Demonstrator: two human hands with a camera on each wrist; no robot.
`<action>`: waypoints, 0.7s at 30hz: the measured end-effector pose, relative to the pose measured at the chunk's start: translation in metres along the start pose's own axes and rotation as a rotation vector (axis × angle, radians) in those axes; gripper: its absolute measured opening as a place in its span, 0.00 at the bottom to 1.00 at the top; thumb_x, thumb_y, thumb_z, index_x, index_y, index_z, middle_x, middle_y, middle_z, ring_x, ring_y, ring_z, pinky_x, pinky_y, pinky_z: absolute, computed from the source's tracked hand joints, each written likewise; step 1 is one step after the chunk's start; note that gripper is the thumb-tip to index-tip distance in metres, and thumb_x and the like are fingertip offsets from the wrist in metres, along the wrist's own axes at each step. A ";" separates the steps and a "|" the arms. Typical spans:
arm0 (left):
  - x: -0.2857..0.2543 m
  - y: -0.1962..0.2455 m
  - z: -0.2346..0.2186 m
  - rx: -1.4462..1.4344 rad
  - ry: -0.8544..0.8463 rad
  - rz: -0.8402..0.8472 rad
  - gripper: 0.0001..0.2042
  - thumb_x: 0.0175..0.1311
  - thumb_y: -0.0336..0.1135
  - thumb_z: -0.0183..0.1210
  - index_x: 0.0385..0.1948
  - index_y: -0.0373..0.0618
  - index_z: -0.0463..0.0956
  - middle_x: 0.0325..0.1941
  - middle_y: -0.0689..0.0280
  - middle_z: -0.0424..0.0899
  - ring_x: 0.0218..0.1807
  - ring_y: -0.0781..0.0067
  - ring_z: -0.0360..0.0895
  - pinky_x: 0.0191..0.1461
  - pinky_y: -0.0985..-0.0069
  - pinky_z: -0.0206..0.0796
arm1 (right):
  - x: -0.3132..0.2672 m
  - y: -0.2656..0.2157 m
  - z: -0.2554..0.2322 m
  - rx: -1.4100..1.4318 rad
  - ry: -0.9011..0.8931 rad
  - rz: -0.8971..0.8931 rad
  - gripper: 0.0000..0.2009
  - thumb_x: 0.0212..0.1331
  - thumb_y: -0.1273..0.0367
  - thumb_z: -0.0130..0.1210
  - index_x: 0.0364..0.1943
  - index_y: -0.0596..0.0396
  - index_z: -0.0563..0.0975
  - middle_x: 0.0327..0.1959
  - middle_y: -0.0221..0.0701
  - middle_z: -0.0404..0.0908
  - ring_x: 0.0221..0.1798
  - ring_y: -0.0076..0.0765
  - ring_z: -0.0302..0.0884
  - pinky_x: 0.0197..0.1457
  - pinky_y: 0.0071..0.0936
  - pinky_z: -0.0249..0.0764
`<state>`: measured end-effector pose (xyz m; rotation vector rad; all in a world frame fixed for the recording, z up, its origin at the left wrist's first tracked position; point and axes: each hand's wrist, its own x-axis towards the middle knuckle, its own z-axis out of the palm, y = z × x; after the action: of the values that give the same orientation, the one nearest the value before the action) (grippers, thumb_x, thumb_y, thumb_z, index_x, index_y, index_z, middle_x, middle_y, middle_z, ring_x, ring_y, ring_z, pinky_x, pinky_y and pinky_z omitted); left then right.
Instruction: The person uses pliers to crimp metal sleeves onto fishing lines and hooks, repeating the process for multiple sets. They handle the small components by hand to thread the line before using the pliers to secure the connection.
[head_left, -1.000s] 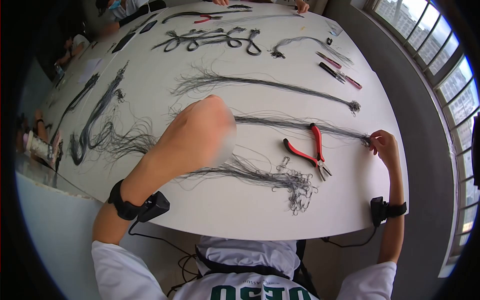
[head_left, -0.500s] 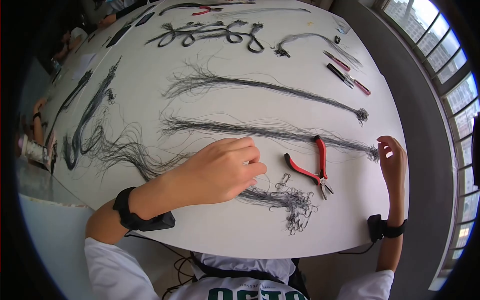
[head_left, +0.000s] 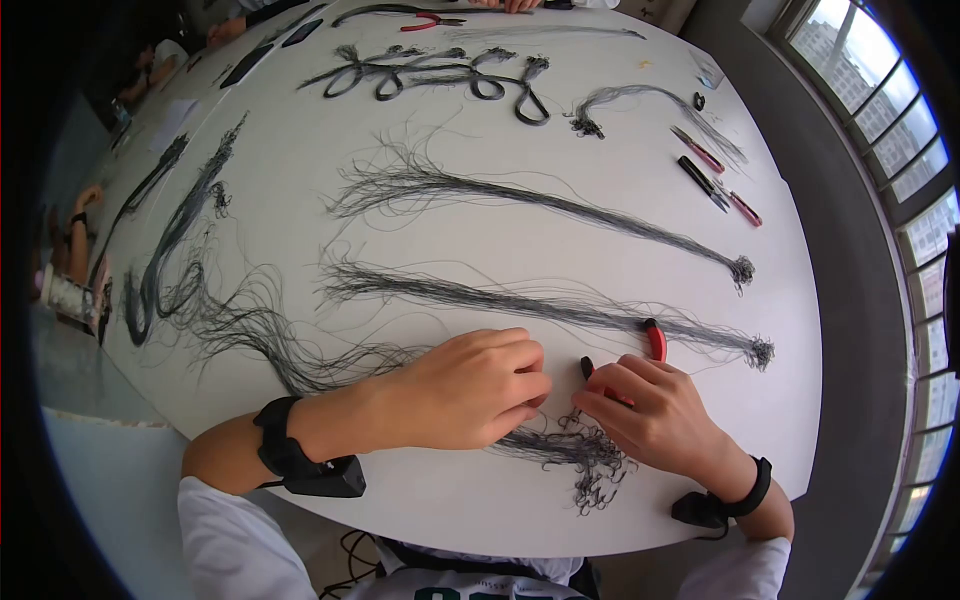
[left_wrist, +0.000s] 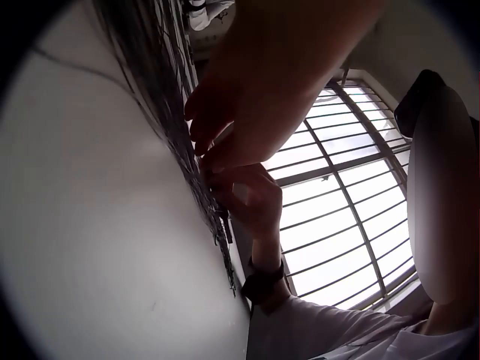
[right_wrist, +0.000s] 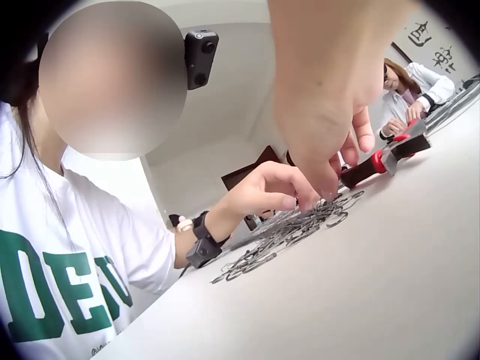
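At the near edge of the white table (head_left: 620, 190), both hands are meeting over a bundle of hooked lines (head_left: 560, 450). Its long axis is running left to right, the tangled hook end pointing right and toward the person. The left hand (head_left: 465, 390) is pinching the strands with curled fingers, and the right hand (head_left: 650, 410) is pinching among the hooks, covering red-handled pliers (head_left: 655, 340) just beyond. Farther off, a longer bundle (head_left: 540, 305) is lying roughly parallel.

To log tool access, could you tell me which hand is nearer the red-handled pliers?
Right. The right hand lies over the red-handled pliers, covering most of them; the left hand rests beside them, on the wire bundle.
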<state>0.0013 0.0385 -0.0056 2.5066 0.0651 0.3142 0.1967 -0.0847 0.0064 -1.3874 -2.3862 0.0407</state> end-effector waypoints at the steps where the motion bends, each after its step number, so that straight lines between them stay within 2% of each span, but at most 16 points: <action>1: 0.001 -0.002 0.000 -0.016 0.010 -0.004 0.05 0.50 0.29 0.60 0.26 0.40 0.74 0.30 0.64 0.73 0.37 0.66 0.71 0.40 0.72 0.65 | 0.000 0.001 0.001 -0.006 -0.013 0.007 0.11 0.36 0.75 0.57 0.29 0.54 0.74 0.28 0.26 0.69 0.29 0.28 0.70 0.25 0.24 0.68; 5: 0.004 -0.010 0.006 -0.118 0.058 -0.024 0.04 0.51 0.29 0.59 0.26 0.40 0.74 0.29 0.64 0.74 0.36 0.65 0.72 0.40 0.71 0.65 | 0.004 0.001 0.002 0.011 -0.052 0.025 0.09 0.38 0.76 0.57 0.28 0.54 0.74 0.27 0.26 0.69 0.28 0.29 0.70 0.25 0.25 0.68; 8: 0.005 -0.012 0.006 -0.196 0.077 -0.043 0.05 0.51 0.29 0.59 0.26 0.40 0.75 0.28 0.64 0.76 0.35 0.65 0.72 0.40 0.71 0.65 | 0.009 0.000 0.007 0.120 0.018 0.058 0.09 0.38 0.77 0.59 0.28 0.55 0.74 0.27 0.28 0.71 0.26 0.31 0.70 0.25 0.26 0.68; 10: 0.005 -0.010 0.005 -0.289 0.112 -0.062 0.05 0.50 0.30 0.60 0.26 0.40 0.75 0.26 0.65 0.76 0.34 0.65 0.72 0.39 0.72 0.65 | 0.014 -0.002 0.010 0.262 0.131 0.101 0.10 0.38 0.78 0.60 0.27 0.55 0.73 0.25 0.28 0.73 0.24 0.33 0.70 0.24 0.26 0.67; 15: 0.004 -0.012 0.010 -0.369 0.142 -0.059 0.04 0.49 0.27 0.61 0.26 0.40 0.75 0.26 0.66 0.77 0.31 0.66 0.72 0.38 0.74 0.64 | 0.011 -0.006 0.014 0.336 0.108 0.203 0.11 0.38 0.80 0.60 0.28 0.56 0.73 0.21 0.28 0.74 0.22 0.34 0.71 0.24 0.25 0.67; 18: 0.005 -0.010 0.010 -0.465 0.189 -0.089 0.03 0.49 0.24 0.59 0.26 0.40 0.75 0.26 0.65 0.77 0.31 0.68 0.73 0.37 0.75 0.65 | 0.012 -0.008 0.009 0.496 0.105 0.305 0.10 0.42 0.81 0.58 0.31 0.58 0.73 0.25 0.31 0.75 0.25 0.32 0.73 0.28 0.23 0.70; 20: 0.006 -0.007 0.007 -0.552 0.211 -0.125 0.03 0.50 0.23 0.59 0.26 0.39 0.75 0.26 0.65 0.77 0.31 0.70 0.74 0.36 0.75 0.66 | 0.010 -0.010 0.007 0.879 0.097 0.512 0.10 0.50 0.82 0.54 0.37 0.61 0.73 0.33 0.32 0.76 0.33 0.28 0.76 0.36 0.22 0.73; 21: 0.006 -0.006 0.006 -0.570 0.205 -0.138 0.03 0.50 0.23 0.59 0.26 0.39 0.75 0.27 0.65 0.78 0.32 0.70 0.75 0.36 0.76 0.66 | 0.009 -0.010 0.006 0.883 0.109 0.523 0.10 0.50 0.82 0.54 0.37 0.61 0.73 0.33 0.32 0.76 0.33 0.28 0.76 0.36 0.22 0.73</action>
<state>0.0087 0.0410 -0.0122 1.8912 0.2001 0.4585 0.1825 -0.0811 0.0052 -1.4135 -1.5055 0.9873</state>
